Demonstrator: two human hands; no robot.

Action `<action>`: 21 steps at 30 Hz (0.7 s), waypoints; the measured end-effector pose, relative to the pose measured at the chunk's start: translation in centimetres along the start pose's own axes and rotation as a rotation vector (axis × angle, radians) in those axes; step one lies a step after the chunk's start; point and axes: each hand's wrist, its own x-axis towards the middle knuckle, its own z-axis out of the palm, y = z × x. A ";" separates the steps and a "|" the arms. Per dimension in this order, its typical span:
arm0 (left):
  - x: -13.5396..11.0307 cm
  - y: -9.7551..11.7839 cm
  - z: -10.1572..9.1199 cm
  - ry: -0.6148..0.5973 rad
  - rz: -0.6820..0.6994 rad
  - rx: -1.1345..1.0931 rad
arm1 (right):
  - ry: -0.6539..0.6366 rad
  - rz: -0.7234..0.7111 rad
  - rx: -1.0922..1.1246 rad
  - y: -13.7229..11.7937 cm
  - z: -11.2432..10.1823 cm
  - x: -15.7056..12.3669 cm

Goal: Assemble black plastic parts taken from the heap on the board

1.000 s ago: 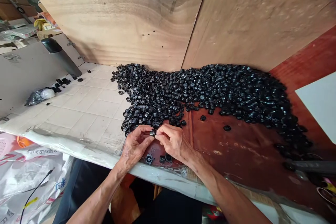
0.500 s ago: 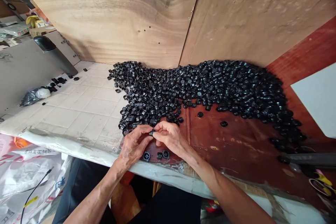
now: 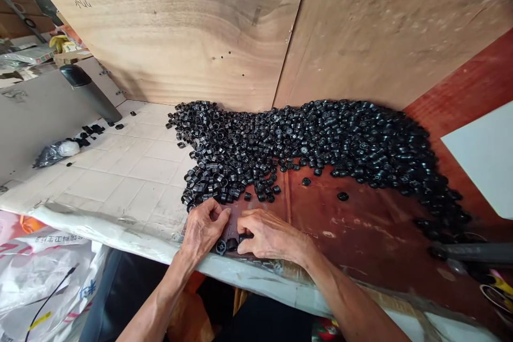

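Observation:
A large pile of small black plastic rings and caps point(image 3: 312, 144) lies across the table against the plywood. Both my hands are down at the near table edge, just in front of the pile. My left hand point(image 3: 203, 231) rests there with its fingers curled, its thumb beside a round black cap point(image 3: 221, 247); what it holds is hidden. My right hand point(image 3: 267, 236) lies next to it, fingertips pressed together on a small black part point(image 3: 243, 236). Another black piece point(image 3: 231, 245) sits between the two hands on the red-brown tabletop point(image 3: 360, 224).
Plywood boards point(image 3: 192, 43) stand behind the pile. A tile-patterned sheet point(image 3: 128, 165) covers the table's left, with a black cylinder point(image 3: 91, 93), a plastic bag point(image 3: 56, 150) and stray parts. A white panel point(image 3: 481, 155) and a dark bar point(image 3: 473, 251) lie right. Printed sacks point(image 3: 36, 278) sit below left.
Both hands have dropped from the pile's edge, where they held a small ring between the fingertips, down to the loose parts at the table edge.

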 end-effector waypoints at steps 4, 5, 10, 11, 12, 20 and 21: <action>0.5 -0.6 0.7 0.092 0.115 0.034 | -0.031 0.169 0.092 0.2 -0.7 0.7; 0.6 -0.6 0.7 0.095 0.146 0.051 | 0.011 0.210 0.132 0.4 -0.7 0.9; 0.4 -0.9 0.7 0.062 0.196 0.110 | 0.170 0.263 0.272 1.2 0.3 1.7; 0.4 -1.0 0.7 0.047 0.207 0.105 | 0.183 0.265 0.266 1.3 0.4 1.8; 0.3 -1.0 0.8 0.029 0.221 0.094 | 0.197 0.270 0.252 1.4 0.5 1.9; 0.4 -0.8 0.2 -0.112 -0.070 -0.446 | 0.243 0.182 0.379 1.9 0.2 2.0; 0.3 -0.6 0.0 -0.143 -0.131 -0.573 | 0.250 0.165 0.421 1.8 0.1 2.0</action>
